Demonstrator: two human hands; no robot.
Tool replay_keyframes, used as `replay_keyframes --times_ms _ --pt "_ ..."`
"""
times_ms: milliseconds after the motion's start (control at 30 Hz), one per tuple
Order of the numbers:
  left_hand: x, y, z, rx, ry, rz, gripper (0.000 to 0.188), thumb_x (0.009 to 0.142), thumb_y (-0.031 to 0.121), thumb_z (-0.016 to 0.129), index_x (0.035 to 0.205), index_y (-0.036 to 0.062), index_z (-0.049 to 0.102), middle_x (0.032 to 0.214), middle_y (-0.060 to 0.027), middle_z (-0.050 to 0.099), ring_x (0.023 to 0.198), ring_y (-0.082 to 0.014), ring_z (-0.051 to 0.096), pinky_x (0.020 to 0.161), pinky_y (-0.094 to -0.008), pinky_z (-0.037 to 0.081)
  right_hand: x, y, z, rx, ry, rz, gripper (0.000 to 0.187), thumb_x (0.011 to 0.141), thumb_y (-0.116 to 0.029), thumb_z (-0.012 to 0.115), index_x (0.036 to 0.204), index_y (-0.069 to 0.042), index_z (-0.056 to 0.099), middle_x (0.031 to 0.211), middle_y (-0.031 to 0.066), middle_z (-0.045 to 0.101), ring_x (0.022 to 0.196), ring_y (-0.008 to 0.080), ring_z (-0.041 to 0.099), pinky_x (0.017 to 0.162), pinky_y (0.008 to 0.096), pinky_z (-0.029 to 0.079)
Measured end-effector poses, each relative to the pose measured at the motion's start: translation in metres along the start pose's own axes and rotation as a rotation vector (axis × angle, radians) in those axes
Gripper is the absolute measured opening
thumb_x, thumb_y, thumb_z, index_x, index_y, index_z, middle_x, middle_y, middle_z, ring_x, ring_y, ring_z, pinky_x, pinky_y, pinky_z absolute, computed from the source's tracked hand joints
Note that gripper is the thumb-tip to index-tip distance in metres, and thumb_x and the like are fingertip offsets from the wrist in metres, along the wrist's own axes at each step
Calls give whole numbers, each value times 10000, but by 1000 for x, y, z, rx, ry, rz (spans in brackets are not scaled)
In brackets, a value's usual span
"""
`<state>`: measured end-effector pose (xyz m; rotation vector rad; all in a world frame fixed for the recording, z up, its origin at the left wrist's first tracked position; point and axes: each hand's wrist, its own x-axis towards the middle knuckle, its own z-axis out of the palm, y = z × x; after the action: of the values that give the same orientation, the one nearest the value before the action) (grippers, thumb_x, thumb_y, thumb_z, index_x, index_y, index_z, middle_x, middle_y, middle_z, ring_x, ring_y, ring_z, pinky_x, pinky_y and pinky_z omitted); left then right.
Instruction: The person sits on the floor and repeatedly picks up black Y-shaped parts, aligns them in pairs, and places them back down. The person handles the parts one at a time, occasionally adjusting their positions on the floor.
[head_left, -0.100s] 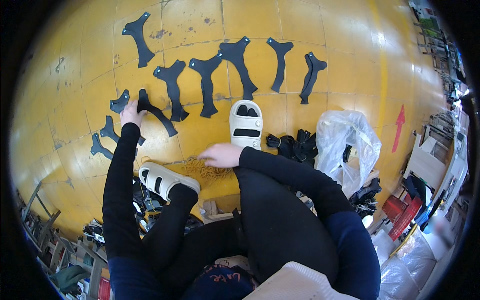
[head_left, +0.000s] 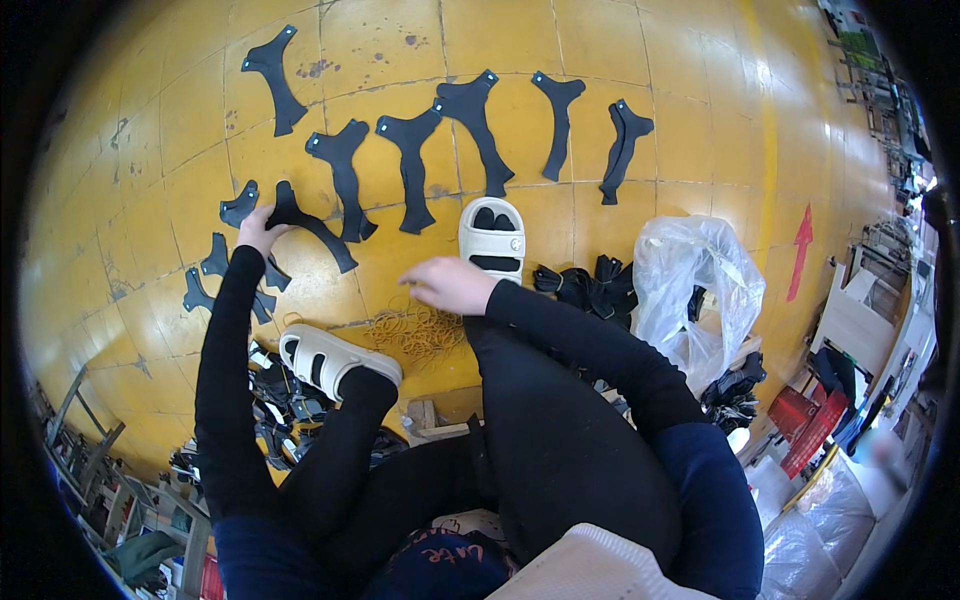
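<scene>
My left hand (head_left: 259,232) reaches far left to a Y-shaped black fabric piece (head_left: 312,226) on the floor. Its fingers close around that piece's left edge; the fingertips are partly hidden. Beside it lie a similar piece (head_left: 238,207) and smaller ones, one of them a forked piece (head_left: 198,291). My right hand (head_left: 452,285) hovers over the floor in front of my knee, fingers loosely stretched to the left, with nothing visible in it. Just below it spreads a tangled heap of tan rubber bands (head_left: 415,332).
More black pieces lie in a row farther out, such as a forked piece (head_left: 408,170). My feet wear cream sandals (head_left: 322,362). To the right are black bundles (head_left: 590,290) and a clear plastic bag (head_left: 690,250). Black bundles (head_left: 285,395) also lie left of my leg.
My right hand has risen slightly away from the rubber bands. My left hand has shifted a little, its fingers now closer against the black piece.
</scene>
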<state>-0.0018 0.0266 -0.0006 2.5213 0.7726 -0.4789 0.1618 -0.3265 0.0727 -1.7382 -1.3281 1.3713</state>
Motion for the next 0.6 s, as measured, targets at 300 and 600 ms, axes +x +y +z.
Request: replay_keyframes --times_ms 300,600 --pt "-17 193 -122 -748 -507 209 289 760 31 682 1039 7 609 854 -26 628 786 -73 578 722 -215 464 7 -17 -66 781 266 -24 669 868 -160 605 1398 20 237 1304 182 458 1199 208 455 967 323 384" --pt "-21 260 -104 -1176 -331 253 294 866 29 559 1158 3 540 923 -95 661 841 -129 645 737 -219 497 -25 -59 -108 1095 633 202 177 868 -149 612 917 21 622 796 83 659 627 111 616 554 208 484"
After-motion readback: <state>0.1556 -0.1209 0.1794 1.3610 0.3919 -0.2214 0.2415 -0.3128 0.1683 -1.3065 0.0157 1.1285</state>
